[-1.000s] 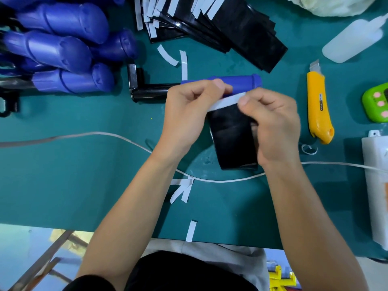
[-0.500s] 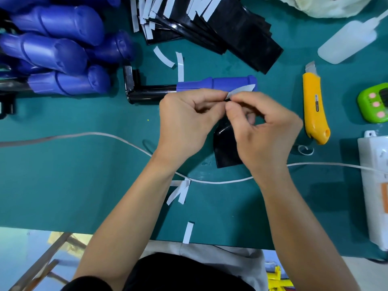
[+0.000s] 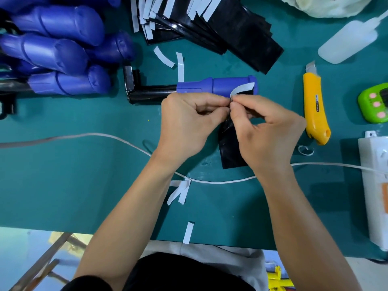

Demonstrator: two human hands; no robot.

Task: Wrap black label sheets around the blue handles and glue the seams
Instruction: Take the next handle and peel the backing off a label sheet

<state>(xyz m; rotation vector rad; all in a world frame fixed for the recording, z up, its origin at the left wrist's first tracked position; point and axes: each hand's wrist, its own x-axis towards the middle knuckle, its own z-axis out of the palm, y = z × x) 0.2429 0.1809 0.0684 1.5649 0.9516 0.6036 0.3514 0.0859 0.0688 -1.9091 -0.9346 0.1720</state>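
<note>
The green desk (image 3: pixel 63 175) is laid out like a one-person workstation. A heap of blue handles (image 3: pixel 56 47) is banked at the far left, I'd guess so the next one is an easy reach. A fanned stack of black sheets (image 3: pixel 220 28), each with a white strip along one edge, sits at the top centre for the same reason.

One blue handle (image 3: pixel 218 88) lies crosswise just beyond the hands, its black metal shaft (image 3: pixel 151 93) pointing left. It appears to be parked there until its label is ready. The glue bottle (image 3: pixel 348 43) and the yellow knife (image 3: pixel 316 108) wait on the right-hand side, near but apart from the work.

The black label sheet (image 3: pixel 231 152) in play hangs from the fingers toward the person, with its lower edge on or just over the desk. Off its top edge the white backing strip (image 3: pixel 243 89) curls up in front of the handle. By my reading, the adhesive edge is being bared before wrapping. Loose strips (image 3: pixel 178 192) lie scattered on the desk near the white cable (image 3: pixel 105 137).

Both hands meet knuckle to knuckle at the sheet's upper corner. The left hand (image 3: pixel 189 122) is curled tight, thumb and forefinger pinching the sheet to steady it. The right hand (image 3: pixel 268 133) is also curled, and its thumb and forefinger seem to nip the strip where it leaves the sheet.
</note>
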